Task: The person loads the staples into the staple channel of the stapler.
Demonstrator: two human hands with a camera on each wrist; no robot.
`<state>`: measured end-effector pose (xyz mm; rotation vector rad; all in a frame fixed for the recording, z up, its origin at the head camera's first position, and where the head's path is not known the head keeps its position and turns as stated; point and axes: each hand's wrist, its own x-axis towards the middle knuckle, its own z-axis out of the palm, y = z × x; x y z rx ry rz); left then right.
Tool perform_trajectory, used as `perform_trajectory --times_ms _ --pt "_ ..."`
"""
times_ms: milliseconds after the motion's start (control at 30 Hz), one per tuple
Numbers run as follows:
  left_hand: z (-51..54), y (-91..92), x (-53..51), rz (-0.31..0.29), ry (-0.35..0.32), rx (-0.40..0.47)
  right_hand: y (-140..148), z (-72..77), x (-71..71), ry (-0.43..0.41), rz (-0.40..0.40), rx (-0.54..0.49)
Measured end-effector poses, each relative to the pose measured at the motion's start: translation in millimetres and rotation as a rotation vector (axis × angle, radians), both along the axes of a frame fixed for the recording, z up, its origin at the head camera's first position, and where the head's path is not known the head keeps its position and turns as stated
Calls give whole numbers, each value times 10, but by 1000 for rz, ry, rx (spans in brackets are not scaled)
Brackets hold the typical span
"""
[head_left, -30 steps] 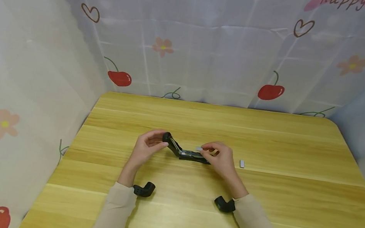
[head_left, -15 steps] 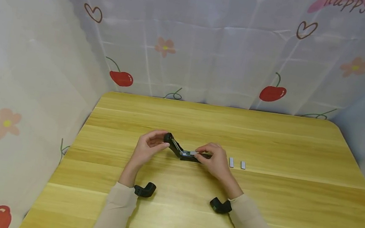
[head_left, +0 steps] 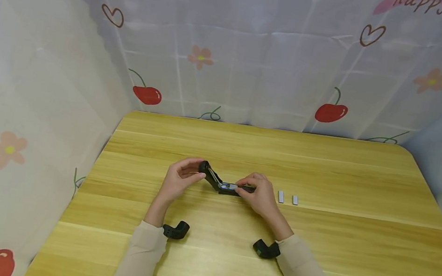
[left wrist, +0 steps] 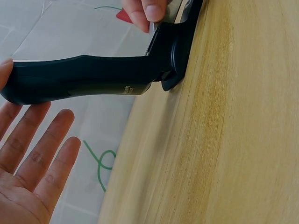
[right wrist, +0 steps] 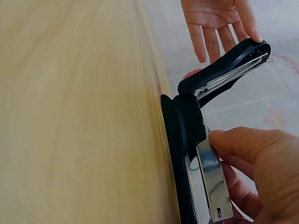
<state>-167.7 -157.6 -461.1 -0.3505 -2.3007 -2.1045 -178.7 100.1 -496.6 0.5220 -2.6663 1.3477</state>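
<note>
A black stapler [head_left: 210, 177] lies on the table with its top arm swung far up and its metal magazine [right wrist: 212, 172] uncovered. My left hand [head_left: 178, 177] pinches the free end of the raised arm between thumb and fingertip; in the left wrist view its other fingers stretch out loosely below. At the magazine, my right hand [head_left: 260, 195] pinches a small grey staple strip [head_left: 233, 187] with thumb and forefinger, low in the channel. From the right wrist, the thumb [right wrist: 229, 140] lies against the magazine's upper side, and the strip is hidden there.
Two loose grey staple strips, a longer one [head_left: 280, 196] and a shorter one [head_left: 295, 200], lie on the wooden table [head_left: 219, 147] right of the right hand. Black wrist devices [head_left: 176, 230] sit by both sleeves. A printed curtain hangs behind the table.
My right hand has moved slightly left and lowered the staple strip from above the magazine into it. The longer loose strip has come into view. The left hand keeps its hold.
</note>
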Motion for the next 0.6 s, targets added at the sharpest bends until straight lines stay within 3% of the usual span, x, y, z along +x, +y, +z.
perform_trajectory --times_ms 600 --pt "-23 -4 -10 -5 17 0 -44 -35 -16 -1 7 -14"
